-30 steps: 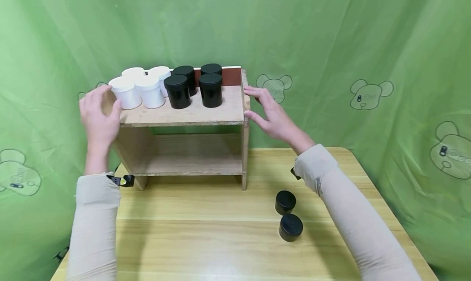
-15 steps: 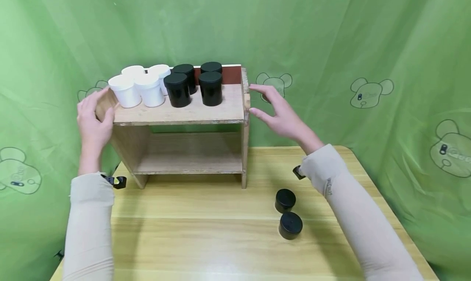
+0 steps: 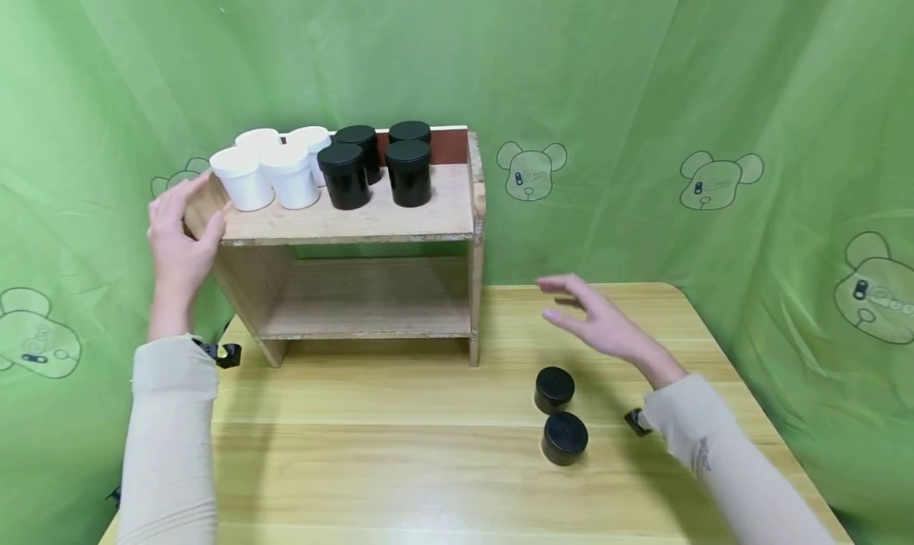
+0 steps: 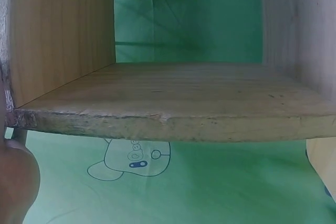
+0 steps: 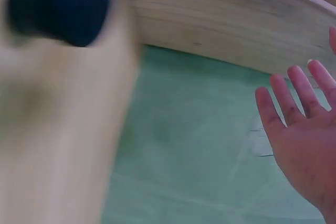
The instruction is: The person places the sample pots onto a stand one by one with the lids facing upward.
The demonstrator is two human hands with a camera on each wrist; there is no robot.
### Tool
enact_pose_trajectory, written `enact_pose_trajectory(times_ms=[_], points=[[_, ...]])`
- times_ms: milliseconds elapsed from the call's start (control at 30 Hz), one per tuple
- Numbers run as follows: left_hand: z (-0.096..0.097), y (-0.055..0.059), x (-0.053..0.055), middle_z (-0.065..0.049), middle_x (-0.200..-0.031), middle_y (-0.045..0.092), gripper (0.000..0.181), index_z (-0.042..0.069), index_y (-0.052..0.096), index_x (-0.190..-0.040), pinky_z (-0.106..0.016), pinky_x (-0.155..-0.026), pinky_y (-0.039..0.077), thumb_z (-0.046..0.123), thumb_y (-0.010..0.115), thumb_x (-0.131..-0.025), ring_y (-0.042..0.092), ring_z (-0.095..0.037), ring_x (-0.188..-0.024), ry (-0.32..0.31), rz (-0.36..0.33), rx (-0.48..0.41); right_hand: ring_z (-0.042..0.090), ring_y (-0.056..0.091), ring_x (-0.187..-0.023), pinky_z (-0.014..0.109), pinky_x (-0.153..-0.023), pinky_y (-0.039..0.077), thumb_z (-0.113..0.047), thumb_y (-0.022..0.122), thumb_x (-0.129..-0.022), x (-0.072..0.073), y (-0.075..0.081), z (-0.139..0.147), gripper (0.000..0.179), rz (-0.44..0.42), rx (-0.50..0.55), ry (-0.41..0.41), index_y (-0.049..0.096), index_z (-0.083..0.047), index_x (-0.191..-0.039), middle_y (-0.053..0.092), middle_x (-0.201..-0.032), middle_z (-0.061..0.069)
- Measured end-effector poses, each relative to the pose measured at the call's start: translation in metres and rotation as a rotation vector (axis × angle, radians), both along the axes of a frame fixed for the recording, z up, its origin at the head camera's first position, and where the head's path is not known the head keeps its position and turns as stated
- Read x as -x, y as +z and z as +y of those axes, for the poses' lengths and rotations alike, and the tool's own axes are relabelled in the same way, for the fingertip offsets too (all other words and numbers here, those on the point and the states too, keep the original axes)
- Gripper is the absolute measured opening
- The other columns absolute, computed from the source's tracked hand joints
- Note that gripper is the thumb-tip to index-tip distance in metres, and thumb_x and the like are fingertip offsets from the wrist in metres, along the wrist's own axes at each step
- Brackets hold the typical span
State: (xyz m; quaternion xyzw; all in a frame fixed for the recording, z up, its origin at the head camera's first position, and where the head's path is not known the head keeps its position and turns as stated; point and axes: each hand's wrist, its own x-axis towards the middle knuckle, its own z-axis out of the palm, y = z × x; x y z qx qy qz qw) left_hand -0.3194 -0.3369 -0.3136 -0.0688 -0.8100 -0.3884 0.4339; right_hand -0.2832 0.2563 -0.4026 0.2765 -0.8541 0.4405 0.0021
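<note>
A small wooden shelf [image 3: 378, 223] stands toward the back left of the table. At its upper left side panel, my left hand [image 3: 178, 239] grips the edge, thumb on the inner side and fingers along the outside. Several white lidded jars [image 3: 291, 184] and several black lidded jars [image 3: 410, 182] stand upright on its top board. My right hand [image 3: 607, 323] is off the shelf, above the table's right half, fingers extended and holding nothing. In the right wrist view, the right hand [image 5: 307, 137] shows spread fingers. Two short black jars [image 3: 566, 440] sit below and left of it.
The shelf's lower board [image 3: 371, 299] carries nothing. Wood-grain table [image 3: 357, 466] extends in front of the shelf. Behind and at the sides hangs a green curtain [image 3: 614, 93] with bear drawings. A dark jar [image 5: 79, 9] appears blurred in the right wrist view.
My right hand has left the shelf's right side and moved down and right over the table. The left hand shifted slightly left, the shelf's left upper side moving out with it.
</note>
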Motion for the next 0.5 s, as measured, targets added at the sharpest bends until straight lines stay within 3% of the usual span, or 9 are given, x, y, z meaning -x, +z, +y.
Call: enact_pose_trajectory(times_ms=[200,500], points=[[0.000,0.000,0.000,-0.001,-0.146,0.062,0.052,0.028,0.065,-0.140,-0.035,-0.123,0.026,0.013,0.071,-0.091,0.042,-0.014,-0.140,-0.006,-0.010,-0.001,0.041,0.049,-0.140,0.061,-0.115,0.041,-0.022,0.065,-0.104,-0.025,-0.054,0.019,0.053,-0.055,-0.065,0.044,0.048,-0.004,-0.150,0.051,-0.153,0.018],[0.001,0.001,-0.002,0.002,-0.147,0.061,0.051,0.029,0.064,-0.141,-0.037,-0.124,0.024,0.014,0.071,-0.092,0.041,-0.013,-0.140,-0.007,-0.028,-0.011,0.043,0.053,-0.135,0.066,-0.110,0.042,-0.029,0.070,-0.100,-0.041,-0.092,0.030,0.059,-0.105,-0.142,0.052,0.049,-0.007,-0.151,0.054,-0.150,0.016]])
